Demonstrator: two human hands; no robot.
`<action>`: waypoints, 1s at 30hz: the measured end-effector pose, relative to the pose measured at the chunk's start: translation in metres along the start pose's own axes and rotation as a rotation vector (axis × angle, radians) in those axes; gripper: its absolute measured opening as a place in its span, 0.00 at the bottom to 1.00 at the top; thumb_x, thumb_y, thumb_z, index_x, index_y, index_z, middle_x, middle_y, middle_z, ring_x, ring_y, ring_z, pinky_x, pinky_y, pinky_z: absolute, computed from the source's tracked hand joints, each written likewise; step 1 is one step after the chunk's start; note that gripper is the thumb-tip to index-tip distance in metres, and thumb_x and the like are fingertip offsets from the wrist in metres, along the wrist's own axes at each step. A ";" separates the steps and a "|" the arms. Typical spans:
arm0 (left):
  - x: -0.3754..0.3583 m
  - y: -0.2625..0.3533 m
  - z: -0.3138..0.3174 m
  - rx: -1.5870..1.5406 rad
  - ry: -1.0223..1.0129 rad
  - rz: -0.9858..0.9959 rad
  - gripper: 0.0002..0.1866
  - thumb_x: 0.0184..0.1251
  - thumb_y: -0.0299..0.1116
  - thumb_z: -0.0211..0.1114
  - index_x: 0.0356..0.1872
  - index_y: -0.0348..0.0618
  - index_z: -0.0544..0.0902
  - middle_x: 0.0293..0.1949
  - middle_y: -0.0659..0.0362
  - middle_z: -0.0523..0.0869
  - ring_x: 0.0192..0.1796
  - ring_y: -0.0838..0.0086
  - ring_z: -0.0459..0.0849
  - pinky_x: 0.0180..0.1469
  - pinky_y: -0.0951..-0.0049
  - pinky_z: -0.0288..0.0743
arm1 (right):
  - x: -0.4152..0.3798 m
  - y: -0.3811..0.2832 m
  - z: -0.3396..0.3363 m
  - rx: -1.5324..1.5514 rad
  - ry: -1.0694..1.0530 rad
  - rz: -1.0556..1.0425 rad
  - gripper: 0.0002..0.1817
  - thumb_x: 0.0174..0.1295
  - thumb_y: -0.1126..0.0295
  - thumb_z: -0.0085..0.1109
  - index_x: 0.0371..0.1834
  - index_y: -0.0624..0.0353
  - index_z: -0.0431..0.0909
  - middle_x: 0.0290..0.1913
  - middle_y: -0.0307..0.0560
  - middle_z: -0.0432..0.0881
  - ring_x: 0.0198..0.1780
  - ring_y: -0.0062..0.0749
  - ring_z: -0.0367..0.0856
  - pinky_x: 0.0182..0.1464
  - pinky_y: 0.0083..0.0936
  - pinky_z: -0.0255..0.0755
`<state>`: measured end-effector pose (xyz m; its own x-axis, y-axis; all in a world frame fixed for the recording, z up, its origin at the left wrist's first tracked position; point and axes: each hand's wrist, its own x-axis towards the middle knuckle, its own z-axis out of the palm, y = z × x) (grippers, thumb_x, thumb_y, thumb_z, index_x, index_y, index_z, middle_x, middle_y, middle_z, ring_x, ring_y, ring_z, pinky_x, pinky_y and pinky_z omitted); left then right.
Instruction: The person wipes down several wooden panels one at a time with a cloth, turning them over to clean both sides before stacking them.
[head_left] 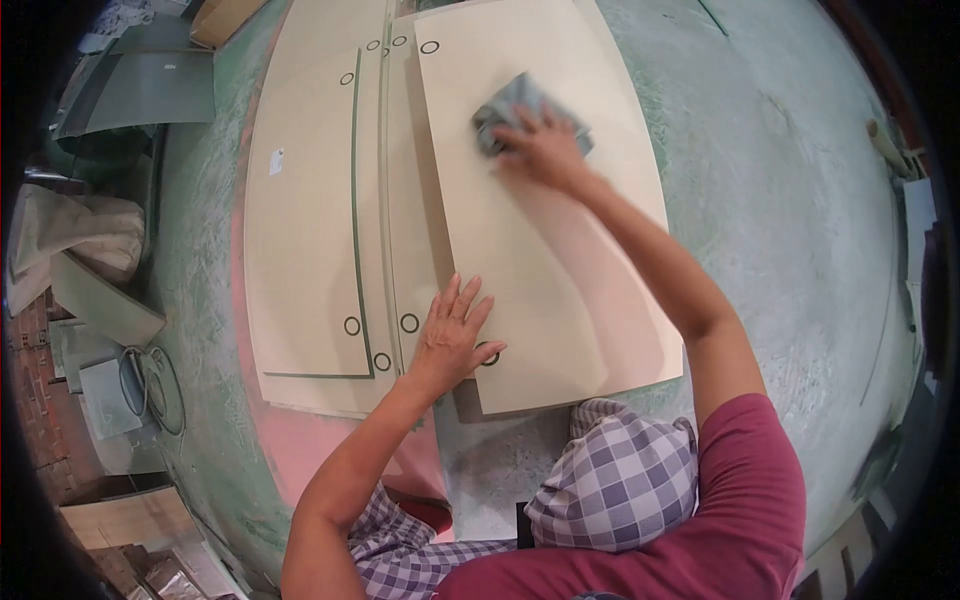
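A large cream panel (560, 260) with dark rings printed near its left corners lies in front of me. My right hand (545, 150), slightly blurred, presses a crumpled grey cloth (495, 115) against the upper part of this panel. Lower down, my left hand (450, 335) rests with spread fingers over the panel's left edge, near a ring (487, 354) by the lower corner. It holds nothing. To the left lies another cream panel (305, 230) with similar rings and a small white label (277, 161). More cream sheets show beneath and between the two.
Under the left panels a pink sheet (300, 440) lies on the greenish floor (760, 150). Bundled cloth (85, 235), a coiled hose (155, 390) and dark sheets (140, 90) stand along the left side. My checkered knee (620, 480) is close to the panel's near edge.
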<state>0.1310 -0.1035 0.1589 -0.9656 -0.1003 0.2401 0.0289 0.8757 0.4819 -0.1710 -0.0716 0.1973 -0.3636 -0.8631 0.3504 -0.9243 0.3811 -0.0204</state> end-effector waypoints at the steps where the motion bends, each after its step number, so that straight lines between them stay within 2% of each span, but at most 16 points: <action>1: 0.000 0.000 0.000 0.003 -0.007 -0.002 0.33 0.49 0.44 0.68 0.55 0.38 0.70 0.64 0.49 0.60 0.68 0.51 0.53 0.63 0.51 0.56 | -0.014 -0.017 0.009 0.007 0.023 -0.074 0.23 0.49 0.50 0.60 0.52 0.33 0.74 0.64 0.43 0.62 0.66 0.59 0.54 0.60 0.62 0.51; 3: -0.002 0.003 0.004 -0.001 -0.026 -0.002 0.33 0.49 0.44 0.68 0.55 0.38 0.70 0.64 0.49 0.60 0.68 0.51 0.53 0.63 0.51 0.56 | -0.043 -0.042 0.003 0.111 -0.031 -0.347 0.17 0.55 0.59 0.56 0.50 0.33 0.76 0.63 0.42 0.64 0.66 0.56 0.55 0.62 0.57 0.52; 5: -0.001 0.003 0.005 -0.006 -0.023 0.005 0.34 0.48 0.44 0.69 0.55 0.39 0.69 0.64 0.50 0.60 0.68 0.50 0.53 0.63 0.51 0.56 | -0.045 -0.032 -0.004 0.191 -0.067 -0.480 0.16 0.57 0.62 0.53 0.49 0.34 0.76 0.62 0.43 0.66 0.65 0.53 0.57 0.63 0.52 0.53; 7: 0.001 0.005 0.005 -0.011 -0.014 -0.001 0.35 0.48 0.44 0.69 0.56 0.40 0.69 0.64 0.50 0.59 0.68 0.50 0.52 0.63 0.50 0.56 | -0.017 0.019 0.021 0.047 0.067 -0.375 0.15 0.58 0.67 0.52 0.49 0.37 0.76 0.64 0.43 0.64 0.64 0.48 0.60 0.62 0.48 0.54; 9: -0.001 0.011 0.002 -0.010 -0.002 -0.019 0.36 0.47 0.44 0.70 0.57 0.41 0.68 0.65 0.49 0.59 0.68 0.50 0.51 0.63 0.50 0.56 | 0.021 0.073 0.005 0.078 0.048 0.015 0.16 0.58 0.63 0.51 0.51 0.37 0.76 0.61 0.46 0.67 0.62 0.56 0.61 0.59 0.50 0.56; 11: 0.004 0.020 -0.001 -0.014 -0.033 -0.048 0.38 0.48 0.47 0.69 0.60 0.45 0.66 0.66 0.50 0.56 0.69 0.50 0.49 0.63 0.49 0.55 | 0.037 0.085 -0.019 -0.243 0.355 0.391 0.16 0.59 0.64 0.50 0.50 0.38 0.76 0.60 0.47 0.69 0.59 0.60 0.63 0.56 0.51 0.58; 13: 0.004 0.028 -0.003 0.007 -0.007 -0.049 0.38 0.48 0.48 0.68 0.61 0.47 0.65 0.66 0.50 0.55 0.69 0.50 0.48 0.63 0.47 0.55 | 0.046 0.066 -0.026 -0.171 0.212 0.425 0.16 0.58 0.64 0.49 0.51 0.38 0.75 0.59 0.49 0.69 0.58 0.62 0.63 0.56 0.53 0.58; 14: 0.003 0.030 -0.003 0.022 -0.003 -0.050 0.39 0.48 0.50 0.68 0.62 0.49 0.64 0.67 0.51 0.53 0.70 0.51 0.47 0.63 0.46 0.54 | 0.051 0.063 -0.007 -0.095 0.133 0.242 0.17 0.57 0.63 0.51 0.52 0.36 0.75 0.61 0.48 0.67 0.60 0.61 0.62 0.57 0.53 0.57; 15: 0.002 0.030 -0.002 0.021 0.006 -0.058 0.39 0.48 0.50 0.68 0.62 0.49 0.64 0.67 0.51 0.53 0.70 0.51 0.47 0.63 0.46 0.54 | 0.048 0.046 0.012 -0.137 0.209 -0.017 0.18 0.56 0.62 0.52 0.51 0.35 0.75 0.62 0.46 0.66 0.61 0.61 0.61 0.58 0.53 0.56; 17: 0.003 0.027 -0.002 0.006 0.012 -0.056 0.40 0.47 0.54 0.67 0.62 0.51 0.63 0.67 0.52 0.52 0.70 0.51 0.45 0.63 0.43 0.53 | 0.060 0.001 -0.004 0.016 0.078 -0.243 0.17 0.57 0.62 0.52 0.51 0.32 0.75 0.62 0.40 0.66 0.63 0.55 0.59 0.61 0.49 0.54; 21: -0.005 0.025 -0.002 -0.011 0.014 -0.071 0.41 0.46 0.55 0.67 0.62 0.53 0.63 0.67 0.53 0.51 0.70 0.51 0.45 0.62 0.41 0.52 | 0.133 0.009 0.018 0.005 0.197 -0.192 0.17 0.58 0.64 0.50 0.51 0.32 0.75 0.62 0.39 0.66 0.64 0.53 0.57 0.61 0.47 0.53; 24: -0.009 0.031 0.003 -0.053 0.007 -0.084 0.41 0.46 0.57 0.67 0.62 0.54 0.63 0.67 0.53 0.52 0.70 0.51 0.45 0.62 0.40 0.52 | 0.180 0.036 0.025 -0.093 0.208 -0.082 0.19 0.59 0.56 0.47 0.55 0.27 0.72 0.65 0.40 0.63 0.66 0.52 0.55 0.63 0.53 0.49; 26: -0.014 0.034 0.003 -0.091 0.011 -0.077 0.41 0.46 0.56 0.67 0.62 0.56 0.63 0.67 0.54 0.52 0.70 0.51 0.44 0.62 0.39 0.52 | 0.204 0.071 0.037 -0.220 0.071 0.028 0.21 0.62 0.53 0.42 0.60 0.27 0.65 0.66 0.42 0.60 0.67 0.56 0.54 0.62 0.56 0.49; 27: -0.016 0.037 0.005 -0.103 0.000 -0.100 0.41 0.46 0.56 0.67 0.62 0.56 0.63 0.67 0.54 0.52 0.70 0.51 0.44 0.62 0.39 0.52 | 0.210 0.097 0.045 -0.326 0.099 0.075 0.23 0.60 0.53 0.42 0.61 0.26 0.64 0.65 0.47 0.63 0.56 0.59 0.69 0.57 0.47 0.64; 29: -0.016 0.040 0.001 -0.114 -0.026 -0.085 0.41 0.46 0.57 0.66 0.62 0.56 0.63 0.67 0.54 0.51 0.70 0.51 0.43 0.63 0.39 0.51 | 0.210 0.164 0.057 -0.303 0.155 0.168 0.24 0.61 0.49 0.41 0.62 0.24 0.61 0.67 0.45 0.60 0.59 0.60 0.64 0.59 0.49 0.60; 30: -0.015 0.040 0.000 -0.107 -0.024 -0.099 0.41 0.46 0.57 0.66 0.62 0.56 0.63 0.67 0.54 0.51 0.70 0.51 0.43 0.63 0.39 0.51 | 0.203 0.164 0.039 -0.329 0.134 0.281 0.24 0.60 0.47 0.40 0.62 0.24 0.61 0.67 0.44 0.58 0.61 0.61 0.62 0.59 0.52 0.58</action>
<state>0.1466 -0.0663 0.1744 -0.9708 -0.1719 0.1674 -0.0411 0.8067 0.5895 -0.4009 -0.1971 0.2285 -0.5564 -0.6690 0.4928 -0.6981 0.6980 0.1594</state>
